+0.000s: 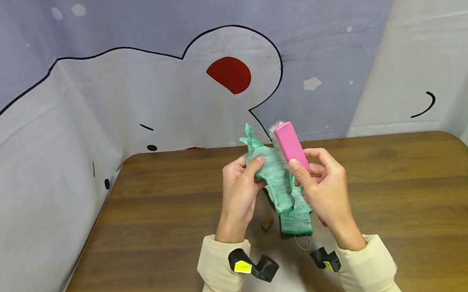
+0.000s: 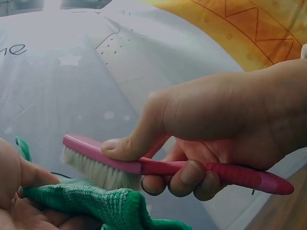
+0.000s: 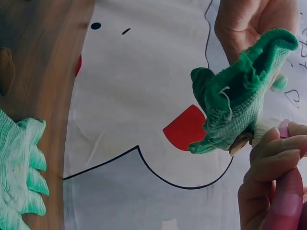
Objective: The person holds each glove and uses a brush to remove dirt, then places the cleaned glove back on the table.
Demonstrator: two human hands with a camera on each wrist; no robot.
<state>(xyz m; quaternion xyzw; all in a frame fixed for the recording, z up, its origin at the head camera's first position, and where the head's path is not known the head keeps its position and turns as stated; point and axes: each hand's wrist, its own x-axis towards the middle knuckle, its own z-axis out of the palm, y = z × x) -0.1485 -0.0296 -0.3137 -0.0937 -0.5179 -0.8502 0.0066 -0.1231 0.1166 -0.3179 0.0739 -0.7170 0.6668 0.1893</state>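
Note:
My left hand (image 1: pixel 238 192) holds a green knit glove (image 1: pixel 274 173) up over the table, thumb on top of the fabric. In my right hand (image 1: pixel 331 194) is a pink brush (image 1: pixel 291 143); its thumb lies on the back of the brush head. In the left wrist view, the pale bristles (image 2: pixel 103 167) rest against the glove (image 2: pixel 91 194), and the fingers curl round the red-pink handle (image 2: pixel 240 177). A small brown piece (image 3: pixel 241 143) shows at the glove's edge in the right wrist view; its kind is unclear.
A second green glove (image 1: pixel 296 222) lies on the wooden table (image 1: pixel 152 244) below the hands, a thin loop of thread at its end. Beside it sits a small brown object (image 1: pixel 267 223). Printed cloth (image 1: pixel 158 91) hangs behind the table and along its sides.

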